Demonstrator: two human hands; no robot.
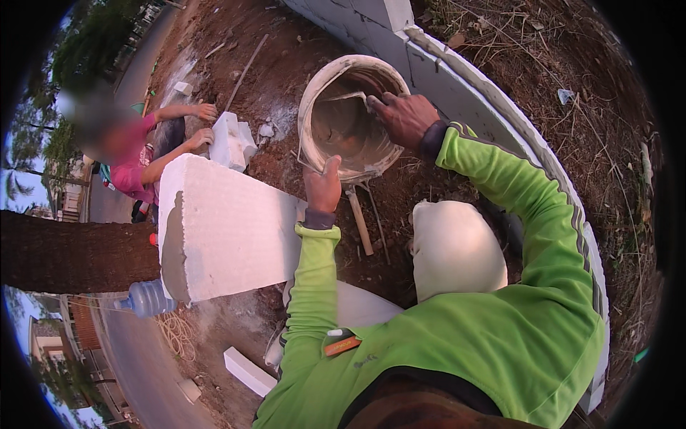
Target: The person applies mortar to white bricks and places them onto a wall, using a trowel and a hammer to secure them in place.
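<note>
A round, mortar-crusted bucket [309, 118] stands tilted in front of me, with wet grey mortar [341, 125] inside. My left hand [324, 187] is closed on its near rim, thumb on top. My right hand [405, 118] reaches over the right side of the rim, fingers curled. At its fingertips is a thin, pale-edged thing [346, 97] inside the bucket; its kind is unclear. Left of my left forearm is a large white block [232, 229] with grey mortar on its end. A wooden handle [359, 222] lies below the bucket; what it belongs to is hidden.
A low wall of pale blocks [471, 93] curves along the right. At the left, a person in a pink shirt [132, 168] has both hands by smaller white blocks [229, 143]. A tree trunk [71, 250], a blue water bottle [150, 298] and coiled rope [176, 332] are also left.
</note>
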